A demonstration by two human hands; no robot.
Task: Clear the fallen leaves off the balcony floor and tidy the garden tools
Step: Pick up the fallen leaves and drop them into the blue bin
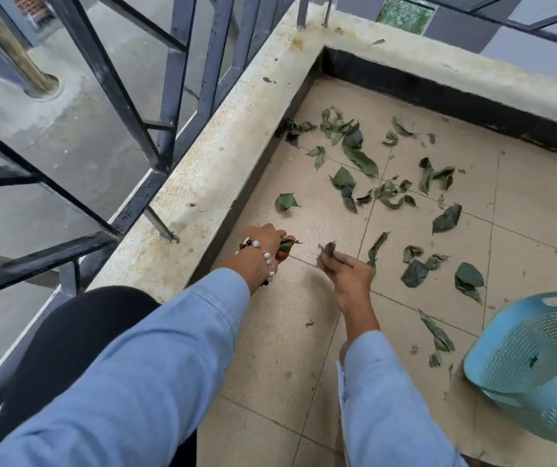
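Green leaves (359,151) litter tiles 12–3 o'clock, L hand (265,242) & R hand (344,269) each pinching one, basket (536,358) nearly empty—early days.

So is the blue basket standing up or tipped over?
Tipped over. The blue basket lies on its side on the floor tiles, its open mouth facing the leaves, and you can see inside it.

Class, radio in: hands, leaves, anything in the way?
Left hand and right hand each hold a leaf. Many leaves remain on floor. Basket at right, nothing blocking.
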